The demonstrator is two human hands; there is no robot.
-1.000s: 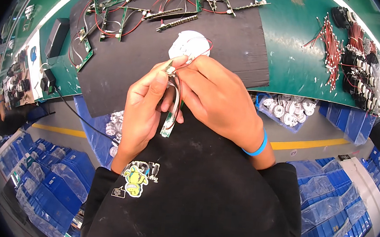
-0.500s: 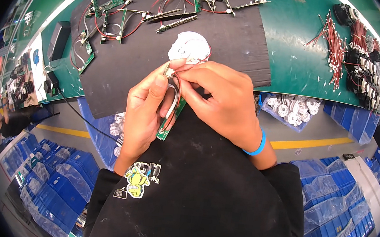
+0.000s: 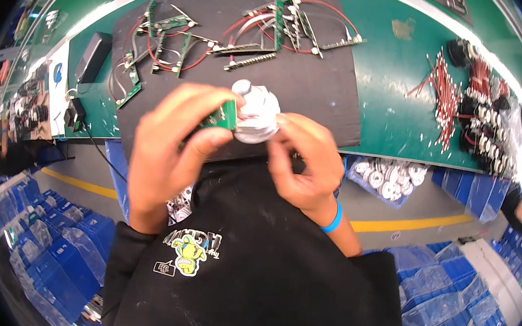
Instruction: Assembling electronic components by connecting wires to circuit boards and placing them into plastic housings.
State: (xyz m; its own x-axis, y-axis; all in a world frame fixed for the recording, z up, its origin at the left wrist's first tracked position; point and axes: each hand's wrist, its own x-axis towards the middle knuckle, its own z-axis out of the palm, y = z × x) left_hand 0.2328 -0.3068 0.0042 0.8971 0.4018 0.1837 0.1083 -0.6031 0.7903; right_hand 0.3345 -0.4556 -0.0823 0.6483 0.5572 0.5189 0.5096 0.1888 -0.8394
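Note:
My left hand (image 3: 172, 139), smeared a little by motion, pinches a small green circuit board (image 3: 228, 114) between thumb and fingers. Close beside the board is a white round part (image 3: 258, 109), raised over the dark mat. My right hand (image 3: 307, 167), with a blue band on its wrist, grips the right edge of that white part between thumb and fingertips. The board's inner end meets or overlaps the white part's left side; whether they are joined I cannot tell. The wires between them are mostly hidden.
Several wired circuit boards (image 3: 277, 26) lie across the far side of the dark mat (image 3: 330, 100). Bundles of red wires (image 3: 444, 102) and black-and-white round parts (image 3: 487, 131) sit at the right. Below the table edge, a blue bag (image 3: 391, 179) holds white round parts.
The white round part has come up off the mat into my right hand's grip. My left hand has turned the board and moved left, and my right hand has let go of the board's wires.

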